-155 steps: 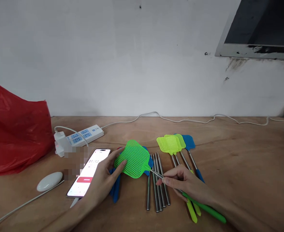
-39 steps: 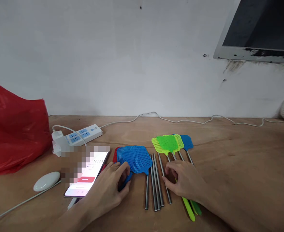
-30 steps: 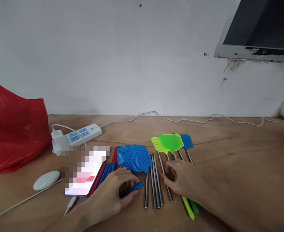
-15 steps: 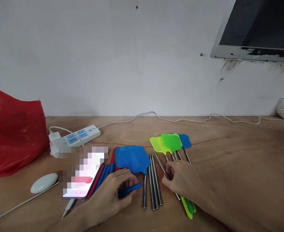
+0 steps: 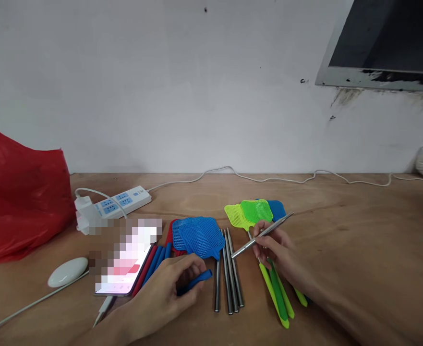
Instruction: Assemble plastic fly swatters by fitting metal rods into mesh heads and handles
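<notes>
My left hand [image 5: 164, 295] is closed round a blue plastic handle [image 5: 196, 282] low over the table, just in front of a stack of blue swatter heads [image 5: 199, 236] with a red one under them. My right hand [image 5: 274, 250] pinches a metal rod [image 5: 261, 235] and holds it lifted and tilted, its tip pointing left toward the row of loose metal rods [image 5: 228, 271]. Behind and under that hand lie finished fly swatters [image 5: 254, 212] with green, yellow-green and blue heads, their handles [image 5: 278, 295] pointing toward me.
A lit phone [image 5: 125, 266] lies left of more blue and red handles [image 5: 153, 262]. Farther left are a white power strip [image 5: 114, 206], a white oval device [image 5: 67, 271] on a cable and a red plastic bag [image 5: 20, 202]. A white cable [image 5: 269, 179] runs along the wall.
My right hand has picked one rod out of the row and raised it off the table, tilted. My left hand keeps the blue handle it drew from the pile a second ago.
</notes>
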A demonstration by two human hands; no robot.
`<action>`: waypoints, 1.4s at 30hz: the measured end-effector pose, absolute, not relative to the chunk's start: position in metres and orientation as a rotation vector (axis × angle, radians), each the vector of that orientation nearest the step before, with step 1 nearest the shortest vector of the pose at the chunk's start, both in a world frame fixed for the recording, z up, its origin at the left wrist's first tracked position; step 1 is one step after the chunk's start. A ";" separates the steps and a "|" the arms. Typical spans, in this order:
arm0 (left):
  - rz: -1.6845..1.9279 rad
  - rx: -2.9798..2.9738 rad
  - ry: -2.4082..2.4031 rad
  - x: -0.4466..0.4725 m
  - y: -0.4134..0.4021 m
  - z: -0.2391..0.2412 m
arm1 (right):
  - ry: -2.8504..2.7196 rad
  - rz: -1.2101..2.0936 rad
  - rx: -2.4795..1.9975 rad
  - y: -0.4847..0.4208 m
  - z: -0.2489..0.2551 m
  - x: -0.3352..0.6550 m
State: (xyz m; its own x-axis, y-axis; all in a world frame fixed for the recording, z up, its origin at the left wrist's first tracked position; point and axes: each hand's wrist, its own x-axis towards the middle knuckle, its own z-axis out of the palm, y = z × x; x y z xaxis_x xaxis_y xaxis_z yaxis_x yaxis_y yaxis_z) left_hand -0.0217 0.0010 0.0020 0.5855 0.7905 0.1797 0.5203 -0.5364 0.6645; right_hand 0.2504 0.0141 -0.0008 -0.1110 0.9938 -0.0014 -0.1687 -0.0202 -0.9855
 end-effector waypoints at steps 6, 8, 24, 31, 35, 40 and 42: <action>0.642 2.238 1.052 -0.020 0.002 0.003 | -1.129 1.546 -0.941 0.009 -0.004 0.244; 0.647 2.234 1.043 -0.020 0.002 0.002 | -1.164 1.557 -0.939 0.007 -0.004 0.242; 0.652 2.195 0.988 -0.017 0.003 0.007 | -1.175 1.550 -0.940 0.010 -0.008 0.242; 0.668 2.209 1.008 -0.020 0.003 0.002 | -1.220 1.560 -0.993 0.010 -0.006 0.244; 0.665 2.203 0.994 -0.020 0.003 0.002 | -1.262 1.637 -0.941 0.007 -0.002 0.242; 0.673 2.220 1.025 -0.020 0.004 0.001 | -1.078 1.620 -0.902 0.006 0.003 0.241; 0.669 2.228 1.049 -0.021 0.004 0.002 | -1.043 1.564 -0.924 0.008 0.005 0.242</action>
